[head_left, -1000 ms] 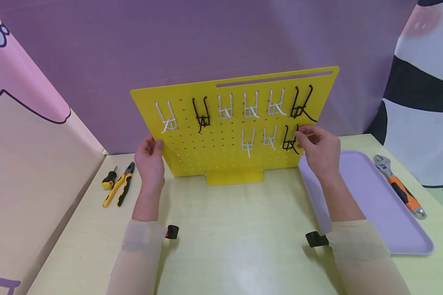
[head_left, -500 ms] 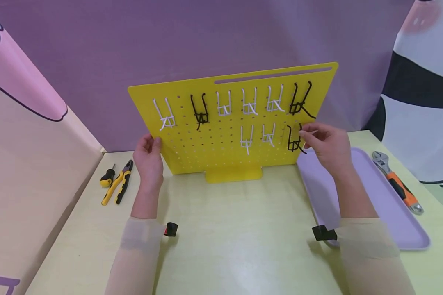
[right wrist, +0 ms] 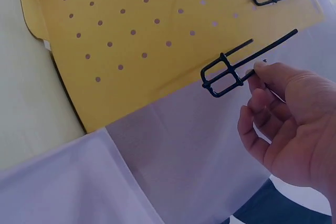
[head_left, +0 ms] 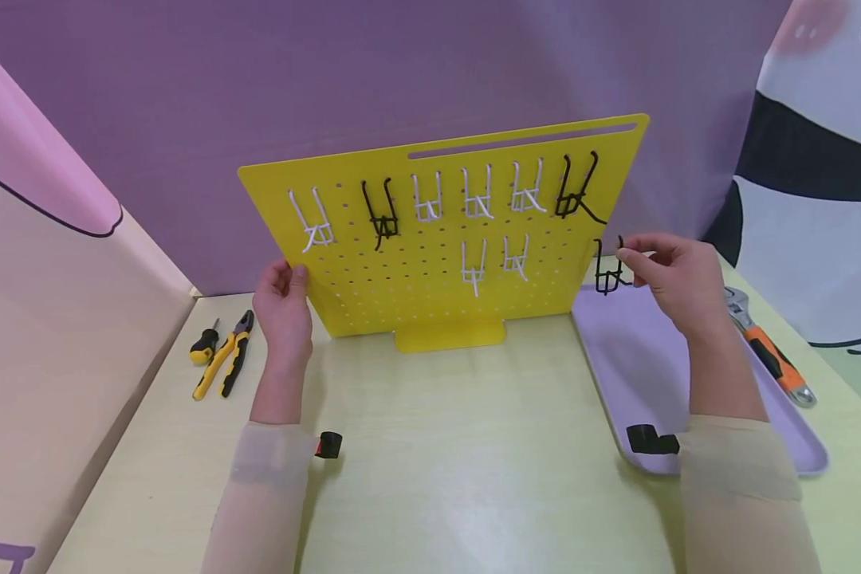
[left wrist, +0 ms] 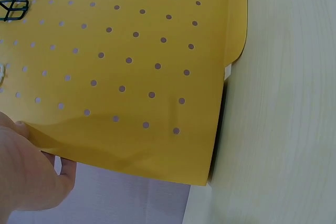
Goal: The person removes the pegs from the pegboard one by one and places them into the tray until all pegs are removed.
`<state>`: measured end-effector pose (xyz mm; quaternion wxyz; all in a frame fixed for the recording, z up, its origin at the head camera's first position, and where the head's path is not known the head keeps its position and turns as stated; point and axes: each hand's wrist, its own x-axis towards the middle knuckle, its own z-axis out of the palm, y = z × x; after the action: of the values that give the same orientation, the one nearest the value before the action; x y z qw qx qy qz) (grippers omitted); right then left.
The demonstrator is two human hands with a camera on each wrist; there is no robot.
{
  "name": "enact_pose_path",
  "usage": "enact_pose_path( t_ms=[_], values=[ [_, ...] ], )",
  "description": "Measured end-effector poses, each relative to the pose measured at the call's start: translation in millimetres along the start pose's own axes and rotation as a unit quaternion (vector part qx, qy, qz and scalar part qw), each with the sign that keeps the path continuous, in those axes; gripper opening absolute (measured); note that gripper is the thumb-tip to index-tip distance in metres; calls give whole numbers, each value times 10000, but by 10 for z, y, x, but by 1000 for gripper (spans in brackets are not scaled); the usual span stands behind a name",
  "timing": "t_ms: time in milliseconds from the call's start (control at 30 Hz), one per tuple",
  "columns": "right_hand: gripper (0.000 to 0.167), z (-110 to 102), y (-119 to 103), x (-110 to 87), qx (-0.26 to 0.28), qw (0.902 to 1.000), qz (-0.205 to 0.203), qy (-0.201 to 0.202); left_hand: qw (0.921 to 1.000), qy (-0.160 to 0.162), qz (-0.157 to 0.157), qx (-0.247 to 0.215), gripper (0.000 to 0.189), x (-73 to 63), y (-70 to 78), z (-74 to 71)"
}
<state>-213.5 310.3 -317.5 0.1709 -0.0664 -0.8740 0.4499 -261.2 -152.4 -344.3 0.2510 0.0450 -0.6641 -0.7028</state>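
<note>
A yellow pegboard [head_left: 395, 279] stands on the table, with white and black wire hooks hanging in its holes. My left hand [head_left: 284, 307] grips its left edge, thumb on the front face and fingers behind, as the left wrist view also shows. To the right of the board, my right hand [head_left: 678, 279] pinches a black pegboard hook [head_left: 607, 275] by one prong, away from the holes. In the right wrist view the same black hook [right wrist: 229, 69] points its prongs up and right between thumb and fingers. Another black hook [head_left: 572, 187] hangs at the board's upper right.
A lilac tray [head_left: 638, 359] lies under my right hand and forearm. Beyond it rests an adjustable wrench [head_left: 771, 351] with an orange handle. On the left are pliers [head_left: 224, 355] and a short screwdriver [head_left: 204, 345]. A purple cloth [head_left: 402, 72] rises behind the board.
The black hook has come off the lower right of the pegboard and moved right with my right hand, past the board's edge. My left hand keeps its grip on the board.
</note>
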Motion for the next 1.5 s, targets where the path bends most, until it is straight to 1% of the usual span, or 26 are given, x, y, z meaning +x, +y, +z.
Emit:
enact_pose_path(
  t_ms=[367,500,600,733,900,1067,1167,1367,1500],
  values=[
    [54,11,233,65,-31,9984,551,-115,10000,-54,-43,-6,26,-11,6,-11],
    [55,37,340,114,-95,9962,836,-243,10000,-67,-56,-37,27,-13,21,-9],
    [55,101,412,156,-161,9944,968,-392,10000,-60,-74,-21,28,-13,27,-14],
    [49,197,489,199,-249,9938,948,-517,9999,-20,-109,18,28,-13,28,-13],
    [46,277,578,232,-274,9918,1065,-654,9999,-11,-160,26,27,-12,23,-2],
    [45,323,641,245,-200,9894,1192,-802,9999,-8,-155,2,27,-11,13,-1],
    [46,327,675,246,-264,9886,1211,-855,9999,-15,-116,25,27,-10,2,1],
    [41,340,760,263,-463,9898,952,-953,10000,-17,28,66,25,-8,-22,7],
    [39,358,822,280,-557,9897,845,-1016,10000,-13,44,53,24,-12,-23,7]
  ],
)
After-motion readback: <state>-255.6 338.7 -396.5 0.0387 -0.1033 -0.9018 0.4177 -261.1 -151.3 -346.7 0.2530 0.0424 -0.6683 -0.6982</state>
